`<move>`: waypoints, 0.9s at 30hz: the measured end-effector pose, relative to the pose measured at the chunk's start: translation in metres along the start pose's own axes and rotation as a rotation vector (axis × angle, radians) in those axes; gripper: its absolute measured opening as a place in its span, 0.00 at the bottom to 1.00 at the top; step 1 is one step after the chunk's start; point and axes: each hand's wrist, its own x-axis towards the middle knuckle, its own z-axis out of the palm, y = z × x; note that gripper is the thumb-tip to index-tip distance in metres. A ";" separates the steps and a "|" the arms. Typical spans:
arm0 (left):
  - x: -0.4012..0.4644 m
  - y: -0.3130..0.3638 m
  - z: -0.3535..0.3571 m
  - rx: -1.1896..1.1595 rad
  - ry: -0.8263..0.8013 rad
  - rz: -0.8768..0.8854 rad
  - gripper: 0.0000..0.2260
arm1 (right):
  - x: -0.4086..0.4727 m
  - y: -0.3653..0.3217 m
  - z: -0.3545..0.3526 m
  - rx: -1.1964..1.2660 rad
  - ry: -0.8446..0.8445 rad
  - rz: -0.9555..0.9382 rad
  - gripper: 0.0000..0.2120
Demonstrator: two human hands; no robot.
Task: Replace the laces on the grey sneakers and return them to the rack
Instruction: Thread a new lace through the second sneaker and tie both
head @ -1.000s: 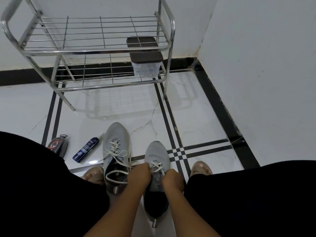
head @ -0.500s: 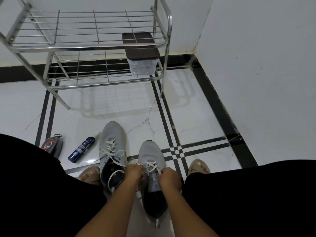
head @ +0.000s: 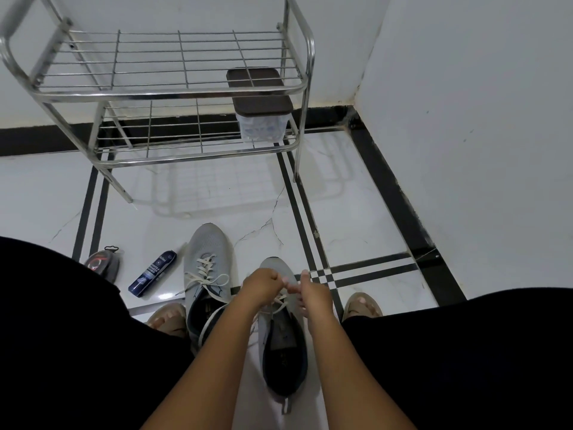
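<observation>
Pinching the cream lace (head: 280,301) over the right grey sneaker (head: 283,342), the left hand (head: 260,285) and right hand (head: 313,294) each hold a strand, fingers curled. That sneaker sits on the floor between the person's feet, the left grey sneaker (head: 206,252) just beside it. The lace looks limp and light; near its tips seems the best hold.
</observation>
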 end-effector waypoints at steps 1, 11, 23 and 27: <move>-0.004 0.002 -0.003 -0.071 0.004 0.032 0.12 | -0.003 -0.005 -0.001 0.158 -0.055 0.040 0.27; -0.022 -0.007 -0.009 -0.089 0.050 0.043 0.10 | -0.022 -0.031 -0.018 0.767 -0.196 0.084 0.07; -0.022 -0.056 -0.002 0.181 0.333 -0.332 0.13 | -0.046 -0.056 -0.074 0.987 0.254 -0.182 0.03; -0.028 -0.037 0.002 0.282 0.546 -0.171 0.13 | -0.052 -0.061 -0.071 0.620 0.111 -0.363 0.04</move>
